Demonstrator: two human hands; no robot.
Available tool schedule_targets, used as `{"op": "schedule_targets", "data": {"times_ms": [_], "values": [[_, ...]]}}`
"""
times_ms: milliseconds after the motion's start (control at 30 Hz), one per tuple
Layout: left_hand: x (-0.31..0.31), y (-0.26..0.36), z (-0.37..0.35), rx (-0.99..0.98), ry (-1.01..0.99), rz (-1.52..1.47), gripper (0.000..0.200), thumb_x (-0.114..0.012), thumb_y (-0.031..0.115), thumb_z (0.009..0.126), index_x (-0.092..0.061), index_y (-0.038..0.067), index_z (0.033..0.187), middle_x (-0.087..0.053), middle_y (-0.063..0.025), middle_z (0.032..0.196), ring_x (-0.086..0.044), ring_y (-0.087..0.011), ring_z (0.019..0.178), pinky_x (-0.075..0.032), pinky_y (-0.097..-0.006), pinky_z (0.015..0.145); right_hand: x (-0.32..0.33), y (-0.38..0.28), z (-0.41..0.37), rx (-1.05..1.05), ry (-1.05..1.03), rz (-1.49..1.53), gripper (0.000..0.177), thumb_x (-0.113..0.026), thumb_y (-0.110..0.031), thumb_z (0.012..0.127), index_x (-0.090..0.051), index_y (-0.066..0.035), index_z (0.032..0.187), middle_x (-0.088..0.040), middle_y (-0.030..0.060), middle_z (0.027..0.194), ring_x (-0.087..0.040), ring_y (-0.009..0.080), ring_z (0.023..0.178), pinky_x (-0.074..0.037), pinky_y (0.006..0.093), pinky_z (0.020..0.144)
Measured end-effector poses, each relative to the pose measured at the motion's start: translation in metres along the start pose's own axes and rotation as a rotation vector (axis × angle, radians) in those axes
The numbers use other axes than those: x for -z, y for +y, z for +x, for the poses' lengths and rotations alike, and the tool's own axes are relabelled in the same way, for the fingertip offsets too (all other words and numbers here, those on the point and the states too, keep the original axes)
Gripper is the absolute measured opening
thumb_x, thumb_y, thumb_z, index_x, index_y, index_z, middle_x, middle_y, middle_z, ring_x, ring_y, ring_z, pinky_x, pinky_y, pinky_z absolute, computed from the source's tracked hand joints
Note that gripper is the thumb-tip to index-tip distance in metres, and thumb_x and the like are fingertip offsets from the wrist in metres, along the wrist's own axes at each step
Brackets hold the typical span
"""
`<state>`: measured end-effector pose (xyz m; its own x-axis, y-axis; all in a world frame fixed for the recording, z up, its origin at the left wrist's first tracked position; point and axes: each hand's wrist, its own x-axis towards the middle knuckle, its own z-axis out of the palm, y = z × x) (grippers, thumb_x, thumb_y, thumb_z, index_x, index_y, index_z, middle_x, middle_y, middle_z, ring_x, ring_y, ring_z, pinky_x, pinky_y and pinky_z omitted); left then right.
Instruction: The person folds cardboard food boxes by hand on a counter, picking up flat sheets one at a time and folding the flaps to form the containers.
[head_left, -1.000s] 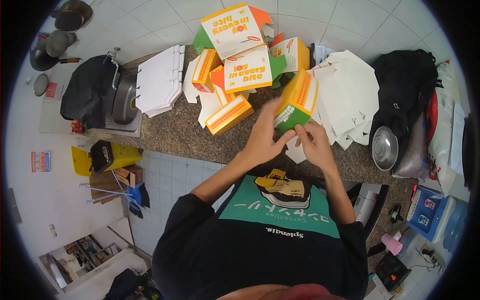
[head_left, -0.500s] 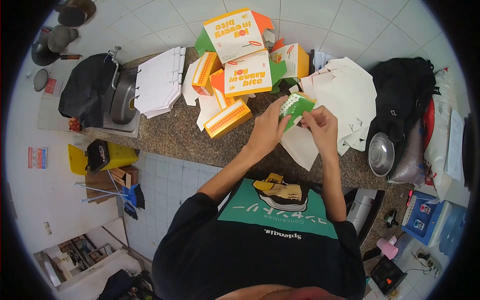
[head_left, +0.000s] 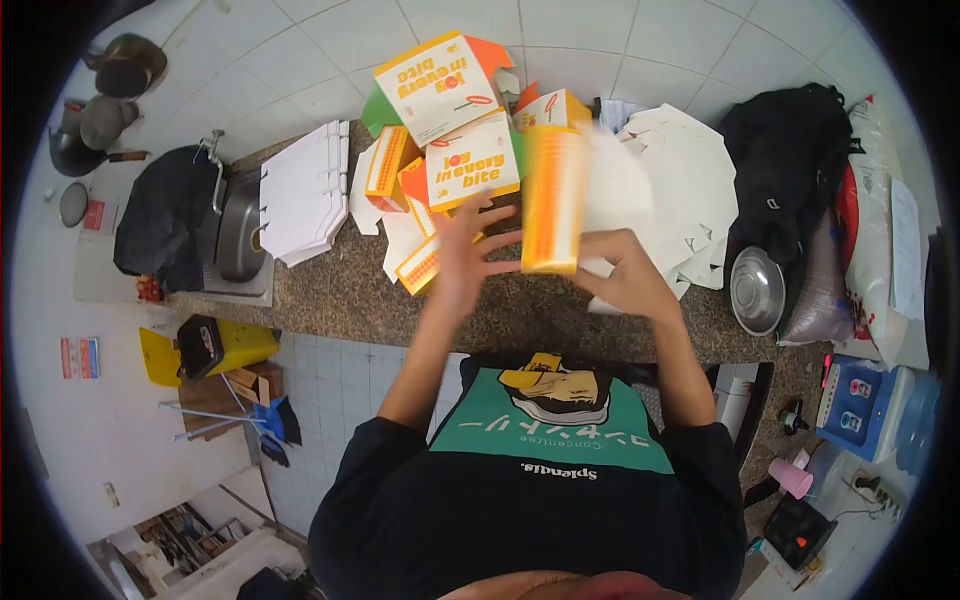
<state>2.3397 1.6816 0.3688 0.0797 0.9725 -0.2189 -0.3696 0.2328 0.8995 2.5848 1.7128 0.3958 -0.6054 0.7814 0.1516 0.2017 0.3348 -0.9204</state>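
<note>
A folded carton food box (head_left: 551,205), orange and white and smeared by motion, is raised over the counter. My right hand (head_left: 632,275) grips its lower right corner, fingers partly hidden behind it. My left hand (head_left: 462,260) is open with fingers spread, the tips right at the box's left side. Behind my left hand lies a heap of similar boxes: a white box lettered "joy in every bite" (head_left: 472,162), another like it (head_left: 438,88) farther back, and smaller orange-patterned boxes (head_left: 388,168). Flat white carton sheets (head_left: 690,190) spread out beyond my right hand.
A stack of white sheets (head_left: 305,190) sits beside the steel sink (head_left: 240,232) at left. At right are a black bag (head_left: 790,180) and a metal bowl (head_left: 757,290). The granite counter (head_left: 340,300) ends close to my body. A yellow bin (head_left: 245,343) stands on the floor.
The small green-sided carton between both hands now shows its orange and white patterned side, upright. My left hand has let go and spread its fingers, moving left. The view has shifted slightly.
</note>
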Motion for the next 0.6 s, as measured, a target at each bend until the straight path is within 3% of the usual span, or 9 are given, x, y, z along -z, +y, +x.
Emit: {"op": "schedule_targets", "data": {"times_ms": [33, 67, 133, 167, 267, 333, 367, 467, 600], "values": [[0.020, 0.013, 0.004, 0.069, -0.070, -0.193, 0.093, -0.024, 0.083, 0.094, -0.031, 0.013, 0.156, -0.048, -0.0215, 0.146, -0.060, -0.0388, 0.121, -0.057, -0.0597, 0.093, 0.008, -0.015, -0.001, -0.053, -0.140, -0.168, 0.017, -0.070, 0.006, 0.073, -0.075, -0.007, 0.083, -0.072, 0.0062, 0.097, -0.068, 0.0318, 0.100, -0.053, 0.0404, 0.098], [0.029, 0.026, 0.006, 0.132, -0.121, -0.443, 0.087, -0.032, 0.076, 0.098, -0.029, 0.013, 0.157, -0.046, -0.0198, 0.149, -0.059, -0.0373, 0.124, -0.057, -0.0533, 0.096, 0.007, -0.016, -0.001, -0.059, -0.127, -0.170, 0.017, -0.070, 0.006, 0.073, -0.075, -0.007, 0.083, -0.072, 0.0062, 0.097, -0.068, 0.0318, 0.100, -0.053, 0.0404, 0.098], [0.045, 0.019, 0.023, 0.155, 0.052, -0.047, 0.076, -0.043, 0.061, 0.103, -0.029, 0.009, 0.157, -0.046, -0.0179, 0.151, -0.056, -0.0323, 0.130, -0.054, -0.0465, 0.103, 0.003, -0.020, 0.001, 0.233, -0.005, -0.865, 0.017, -0.064, 0.008, 0.072, -0.072, -0.004, 0.080, -0.067, 0.0095, 0.116, -0.060, 0.0368, 0.116, -0.046, 0.0431, 0.109], [0.043, 0.015, 0.026, 0.160, 0.033, -0.042, 0.076, -0.043, 0.061, 0.103, -0.029, 0.009, 0.157, -0.046, -0.0179, 0.151, -0.056, -0.0323, 0.130, -0.054, -0.0465, 0.103, 0.000, -0.016, 0.006, 0.343, 0.157, -0.880, 0.026, -0.058, 0.011, 0.073, -0.073, -0.005, 0.088, -0.060, 0.0128, 0.130, -0.052, 0.0382, 0.129, -0.039, 0.0454, 0.117], [0.020, 0.022, 0.034, 0.063, 0.119, 0.144, 0.068, -0.051, 0.048, 0.105, -0.033, 0.004, 0.154, -0.048, -0.0158, 0.151, -0.053, -0.0266, 0.134, -0.050, -0.0413, 0.107, 0.005, 0.000, 0.012, 0.319, 0.473, -0.621, 0.036, -0.057, 0.010, 0.074, -0.073, -0.008, 0.102, -0.059, 0.0156, 0.128, -0.052, 0.0395, 0.130, -0.039, 0.0467, 0.116], [0.041, 0.014, 0.055, 0.078, 0.202, -0.179, 0.065, -0.052, 0.046, 0.105, -0.038, 0.002, 0.151, -0.052, -0.0146, 0.147, -0.054, -0.0255, 0.133, -0.048, -0.0433, 0.110, 0.017, 0.056, 0.000, 0.196, 0.661, -0.460, 0.035, -0.061, 0.003, 0.083, -0.069, -0.007, 0.116, -0.059, 0.0185, 0.127, -0.056, 0.0393, 0.123, -0.045, 0.0481, 0.107], [0.055, 0.015, 0.070, 0.080, 0.157, -0.281, 0.064, -0.051, 0.049, 0.105, -0.041, 0.005, 0.150, -0.059, -0.0100, 0.134, -0.062, -0.0247, 0.118, -0.052, -0.0416, 0.101, 0.022, 0.081, -0.007, 0.089, 0.719, -0.444, 0.030, -0.063, -0.001, 0.086, -0.069, -0.005, 0.116, -0.061, 0.0189, 0.125, -0.058, 0.0392, 0.119, -0.048, 0.0481, 0.103], [0.076, 0.024, 0.092, 0.053, 0.159, -0.174, 0.070, -0.050, 0.057, 0.103, -0.042, 0.004, 0.148, -0.061, -0.0104, 0.126, -0.061, -0.0245, 0.110, -0.050, -0.0416, 0.101, 0.021, 0.132, -0.024, -0.121, 0.570, -0.842, 0.023, -0.066, -0.009, 0.090, -0.069, -0.003, 0.112, -0.065, 0.0192, 0.117, -0.060, 0.0391, 0.112, -0.050, 0.0464, 0.095], [0.070, -0.008, 0.068, 0.037, 0.554, 0.200, 0.072, -0.056, 0.060, 0.099, -0.046, 0.002, 0.141, -0.053, -0.0139, 0.131, -0.052, -0.0225, 0.115, -0.042, -0.0422, 0.105, 0.024, 0.193, -0.042, -0.259, 0.365, -0.751, 0.027, -0.070, -0.015, 0.090, -0.069, -0.004, 0.114, -0.070, 0.0191, 0.102, -0.066, 0.0390, 0.098, -0.053, 0.0448, 0.088]]}}
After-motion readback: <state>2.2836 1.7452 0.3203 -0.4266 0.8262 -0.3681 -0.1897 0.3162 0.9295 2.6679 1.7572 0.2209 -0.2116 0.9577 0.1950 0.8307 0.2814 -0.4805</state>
